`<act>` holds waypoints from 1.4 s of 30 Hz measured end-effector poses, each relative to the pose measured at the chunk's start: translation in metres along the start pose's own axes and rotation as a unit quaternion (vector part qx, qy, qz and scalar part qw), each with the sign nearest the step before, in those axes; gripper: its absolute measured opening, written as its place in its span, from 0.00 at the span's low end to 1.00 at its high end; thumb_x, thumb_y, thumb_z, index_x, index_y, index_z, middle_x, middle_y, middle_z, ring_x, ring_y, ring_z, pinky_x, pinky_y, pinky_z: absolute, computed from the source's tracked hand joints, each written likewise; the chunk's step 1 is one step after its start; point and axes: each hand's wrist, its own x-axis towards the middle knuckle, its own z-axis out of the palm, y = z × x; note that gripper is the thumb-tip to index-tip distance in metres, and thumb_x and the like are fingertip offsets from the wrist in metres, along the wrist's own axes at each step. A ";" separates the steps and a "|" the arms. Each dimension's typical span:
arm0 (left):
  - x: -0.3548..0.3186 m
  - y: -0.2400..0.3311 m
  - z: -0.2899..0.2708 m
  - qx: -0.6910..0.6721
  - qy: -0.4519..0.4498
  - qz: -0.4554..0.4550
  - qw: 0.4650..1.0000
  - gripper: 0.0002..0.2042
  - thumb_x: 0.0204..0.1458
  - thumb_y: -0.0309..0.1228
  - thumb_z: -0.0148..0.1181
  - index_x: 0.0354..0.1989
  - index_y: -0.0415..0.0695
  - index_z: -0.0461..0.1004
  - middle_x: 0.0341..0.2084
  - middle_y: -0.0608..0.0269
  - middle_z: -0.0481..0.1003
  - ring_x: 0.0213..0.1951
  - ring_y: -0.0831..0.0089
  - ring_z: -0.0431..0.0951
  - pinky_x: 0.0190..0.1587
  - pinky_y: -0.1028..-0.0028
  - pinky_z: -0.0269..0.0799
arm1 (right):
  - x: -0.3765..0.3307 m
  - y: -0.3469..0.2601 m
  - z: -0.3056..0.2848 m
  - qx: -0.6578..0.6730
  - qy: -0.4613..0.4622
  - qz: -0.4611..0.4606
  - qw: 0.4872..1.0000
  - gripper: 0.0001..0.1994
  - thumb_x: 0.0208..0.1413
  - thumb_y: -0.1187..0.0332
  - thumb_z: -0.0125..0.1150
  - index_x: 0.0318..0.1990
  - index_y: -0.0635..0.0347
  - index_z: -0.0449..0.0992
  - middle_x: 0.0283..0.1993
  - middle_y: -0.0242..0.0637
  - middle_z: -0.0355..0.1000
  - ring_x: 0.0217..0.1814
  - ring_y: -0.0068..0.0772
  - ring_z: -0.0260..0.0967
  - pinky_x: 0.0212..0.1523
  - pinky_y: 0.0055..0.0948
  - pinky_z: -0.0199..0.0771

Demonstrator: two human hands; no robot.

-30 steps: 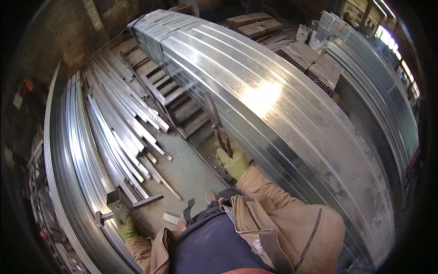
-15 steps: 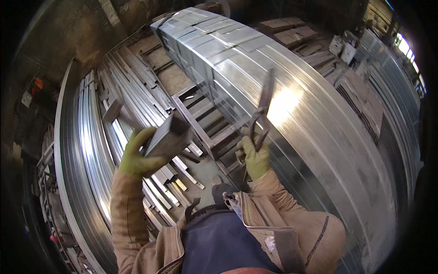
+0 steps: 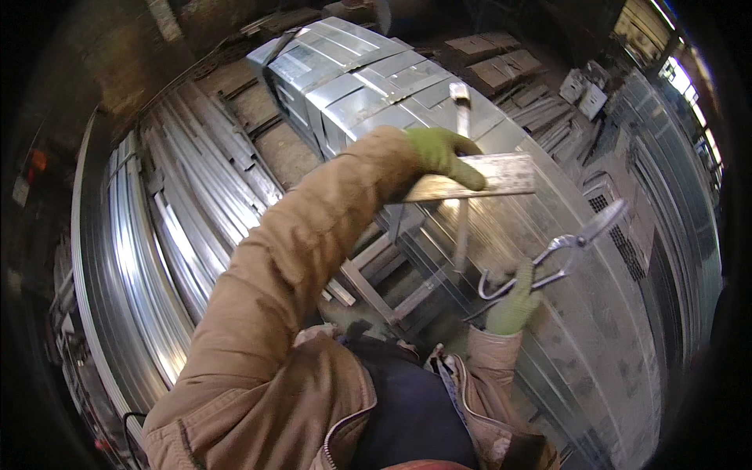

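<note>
My gloved left hand (image 3: 446, 157) reaches across to the right, closed around a short piece of rectangular metal tube (image 3: 505, 174). A long bar-like tool with a blocky end, perhaps a hammer (image 3: 460, 98), crosses behind the tube; its grip point is hidden, though it seems held in the same hand. Lower and to the right, my gloved right hand (image 3: 513, 304) grips the handles of metal snips (image 3: 578, 241), blades pointing up and right. Both hands are over a long bundle of shiny galvanised metal profiles (image 3: 595, 313).
Long metal strips and profiles (image 3: 133, 258) lie along the left. A metal frame with crossbars (image 3: 368, 274) stands between them and the bundle, which has a strap (image 3: 280, 47) at its far end. Stacked flat metal pieces (image 3: 501, 66) and more profiles (image 3: 666, 211) lie to the right.
My left hand has swung right and away from me, carrying the tube piece and bar-like tool from above the left strips to the bundle. My right hand moved right and nearer with the snips.
</note>
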 end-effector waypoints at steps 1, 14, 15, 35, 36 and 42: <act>0.023 -0.006 -0.011 0.062 -0.026 0.015 0.998 0.47 0.39 0.54 0.83 0.68 0.40 0.74 0.62 0.41 0.77 0.64 0.49 0.77 0.71 0.59 0.65 | 0.004 0.004 0.011 0.018 0.024 -0.010 0.999 0.10 0.71 0.63 0.58 0.42 0.61 0.75 0.28 0.30 0.69 0.23 0.21 0.65 0.24 0.23 0.67; 0.076 -0.104 -0.159 0.354 0.088 0.360 0.859 0.20 0.58 0.47 0.61 0.54 0.50 0.78 0.50 0.54 0.78 0.53 0.54 0.78 0.61 0.53 0.67 | 0.070 0.039 0.127 -0.092 0.336 0.013 0.937 0.21 0.66 0.52 0.62 0.52 0.63 0.78 0.41 0.38 0.75 0.37 0.36 0.74 0.36 0.38 0.78; 0.080 -0.108 -0.169 0.358 0.069 0.364 0.857 0.18 0.60 0.44 0.59 0.55 0.50 0.78 0.50 0.56 0.78 0.54 0.55 0.78 0.62 0.53 0.67 | 0.072 0.038 0.130 -0.082 0.345 0.010 0.935 0.17 0.67 0.53 0.62 0.49 0.59 0.79 0.36 0.34 0.74 0.32 0.32 0.71 0.31 0.35 0.76; -0.059 -0.291 -0.734 0.107 0.371 -0.150 0.910 0.47 0.50 0.64 0.73 0.67 0.35 0.73 0.56 0.49 0.80 0.54 0.54 0.80 0.58 0.61 0.75 | 0.083 0.046 0.112 -0.060 0.407 -0.041 0.910 0.28 0.67 0.50 0.60 0.63 0.65 0.74 0.60 0.44 0.74 0.58 0.46 0.75 0.55 0.47 0.78; -0.061 -0.310 -0.735 0.039 0.432 -0.174 0.884 0.31 0.56 0.52 0.74 0.58 0.37 0.81 0.46 0.54 0.84 0.47 0.65 0.81 0.52 0.64 0.76 | 0.082 0.046 0.110 -0.052 0.405 -0.035 0.912 0.25 0.66 0.52 0.61 0.60 0.64 0.75 0.56 0.43 0.76 0.54 0.44 0.75 0.52 0.45 0.79; -0.049 -0.354 -0.752 -0.112 0.445 -0.024 0.888 0.23 0.57 0.45 0.75 0.51 0.37 0.83 0.39 0.62 0.83 0.39 0.71 0.80 0.41 0.70 0.75 | 0.074 0.038 0.105 -0.034 0.342 0.009 0.939 0.14 0.66 0.58 0.63 0.49 0.59 0.80 0.45 0.35 0.79 0.44 0.34 0.77 0.45 0.40 0.82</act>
